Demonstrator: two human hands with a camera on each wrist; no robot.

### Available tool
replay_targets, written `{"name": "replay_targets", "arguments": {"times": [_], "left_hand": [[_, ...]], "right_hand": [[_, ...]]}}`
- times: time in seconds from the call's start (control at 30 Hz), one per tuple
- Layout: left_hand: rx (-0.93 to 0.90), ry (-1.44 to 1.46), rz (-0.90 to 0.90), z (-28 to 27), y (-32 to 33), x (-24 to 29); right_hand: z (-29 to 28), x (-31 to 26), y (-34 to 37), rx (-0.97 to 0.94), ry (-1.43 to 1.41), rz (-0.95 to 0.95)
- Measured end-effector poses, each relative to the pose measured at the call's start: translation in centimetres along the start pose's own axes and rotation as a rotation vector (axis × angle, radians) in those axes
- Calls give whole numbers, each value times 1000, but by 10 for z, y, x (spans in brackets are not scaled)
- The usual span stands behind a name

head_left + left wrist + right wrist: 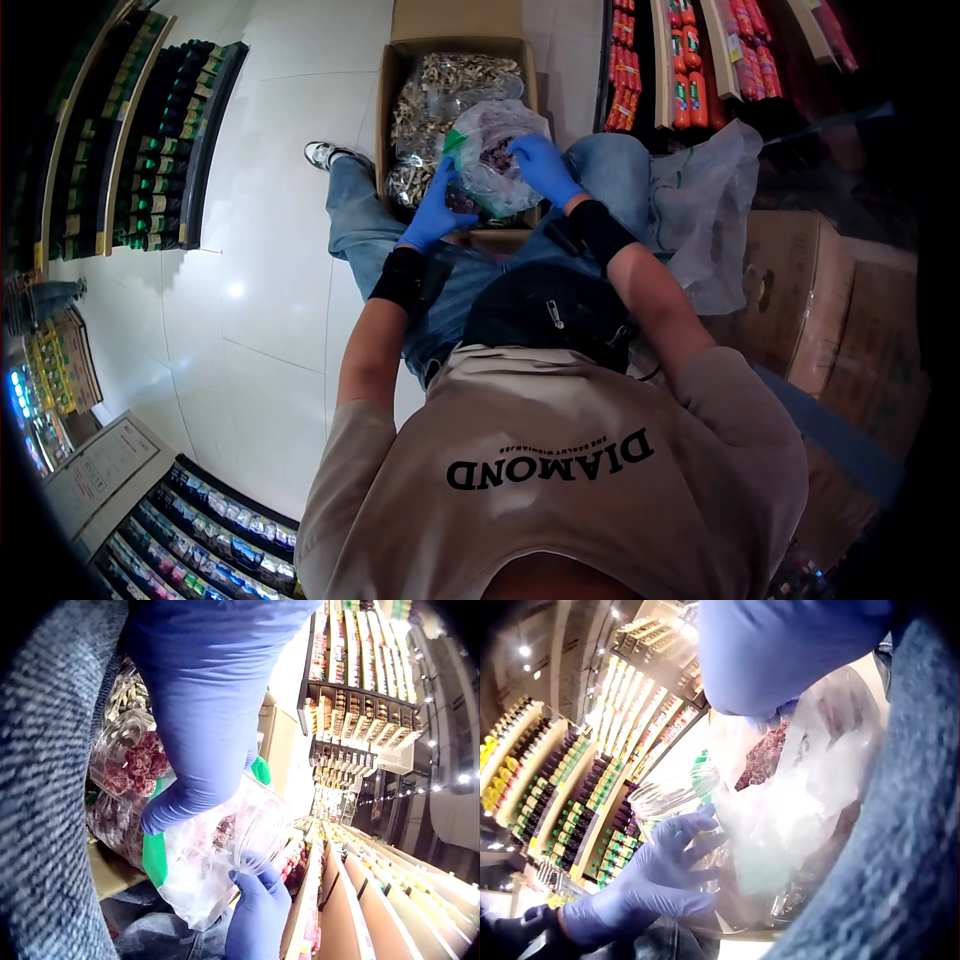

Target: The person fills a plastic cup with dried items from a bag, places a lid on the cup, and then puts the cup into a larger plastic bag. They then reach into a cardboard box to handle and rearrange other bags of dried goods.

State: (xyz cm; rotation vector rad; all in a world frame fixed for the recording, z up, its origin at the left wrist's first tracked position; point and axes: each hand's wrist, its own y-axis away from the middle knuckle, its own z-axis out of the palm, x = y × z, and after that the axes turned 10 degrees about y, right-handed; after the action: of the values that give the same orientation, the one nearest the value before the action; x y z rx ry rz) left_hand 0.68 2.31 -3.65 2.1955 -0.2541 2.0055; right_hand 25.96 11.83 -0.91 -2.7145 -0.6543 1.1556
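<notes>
A clear plastic bag (500, 135) with green patches holds dark-red dried pieces (761, 759) and lies with its mouth loose over an open carton (384, 110). My blue-gloved left hand (438, 212) is at its left side, thumb spread away from the fingers; in the right wrist view those fingers lie nearly straight against the plastic. From the other side, my blue-gloved right hand (545, 170) pinches the bag's edge with thumb and fingers, near the red pieces. Clear packs of dried mushroom slices (465, 75) fill the carton beneath.
The carton stands between the person's knees on a tiled floor (270, 300). Shelves of dark bottles (165, 170) are at left, and shelves of red packs (690, 60) at right. An empty-looking plastic sheet (705, 210) hangs by the right knee, beside closed cartons (785, 290).
</notes>
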Motion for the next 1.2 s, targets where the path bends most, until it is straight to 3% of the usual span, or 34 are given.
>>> {"name": "replay_targets", "arguments": {"times": [0.03,0.17,0.33,0.43,0.53,0.67,0.73,0.87,0.97,1.2], "left_hand": [[9,27,9,1,0,1],[2,50,-17,1,1,9],[34,57,-27,2,5,31],[74,-53,87,2,2,26],[73,-97,80,3,2,46],[80,-99,71,6,2,61],[18,-76,106,12,1,68],[-94,-104,79,17,-7,55],[-124,-246,226,18,-11,48],[-52,-131,136,17,-16,36]], "right_hand": [[-1,0,2,-41,123,-96],[-9,-7,1,-148,283,-96],[-24,-9,0,-260,392,120],[-32,0,9,-271,471,123],[-31,12,14,-341,565,54],[-27,-3,2,-173,380,-106],[-19,-4,-5,-364,31,-110],[-21,-21,-12,-361,340,-171],[-18,-11,-25,-356,533,-88],[-14,19,-25,-485,498,-131]]}}
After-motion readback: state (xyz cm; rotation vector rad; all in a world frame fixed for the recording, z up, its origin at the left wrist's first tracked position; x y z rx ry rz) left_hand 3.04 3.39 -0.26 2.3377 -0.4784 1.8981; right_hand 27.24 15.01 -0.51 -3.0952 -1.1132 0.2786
